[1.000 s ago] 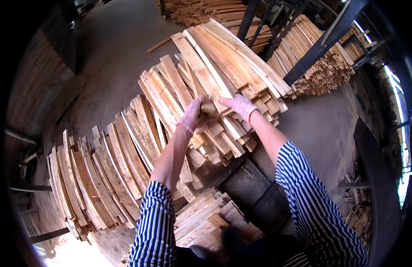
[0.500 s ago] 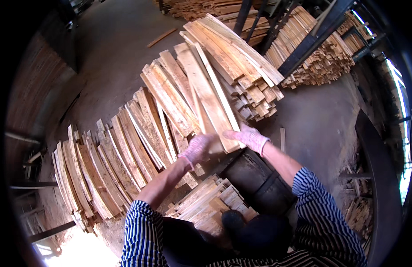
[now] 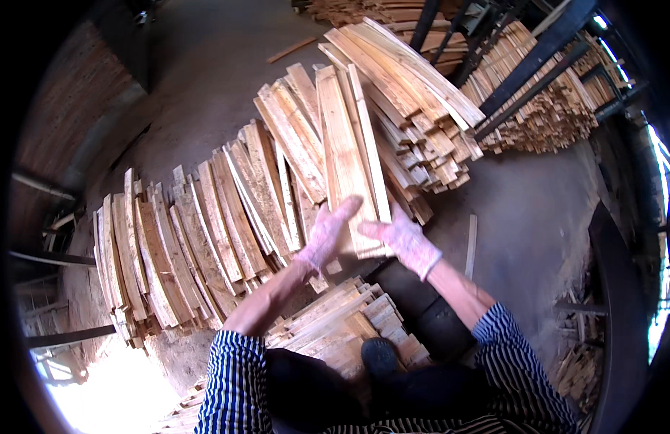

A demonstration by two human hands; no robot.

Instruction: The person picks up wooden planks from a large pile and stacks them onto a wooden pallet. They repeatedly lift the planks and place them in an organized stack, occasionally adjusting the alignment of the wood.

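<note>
Both my hands wear pale pinkish gloves and grip the near end of a few wooden boards (image 3: 340, 137), which point away from me. My left hand (image 3: 329, 233) is closed on the left edge, its thumb lying over the top face. My right hand (image 3: 407, 241) holds the right side, thumb on top, next to a narrow light strip (image 3: 371, 152). The fingers beneath the wood are hidden. To the left, a long row of rough boards (image 3: 212, 224) leans side by side. Just beyond my right hand lies a stack of boards (image 3: 421, 116).
A lower stack of boards (image 3: 335, 318) lies by my legs, with a dark shoe (image 3: 382, 358) on it. One loose stick (image 3: 471, 246) is on the floor at right. Dark metal posts (image 3: 534, 61) slant in front of another large wood pile (image 3: 544, 108).
The held boards have swung to point more straight ahead, and their near end has come slightly closer to me. My hands now sit along the two sides. The whole view has shifted a little.
</note>
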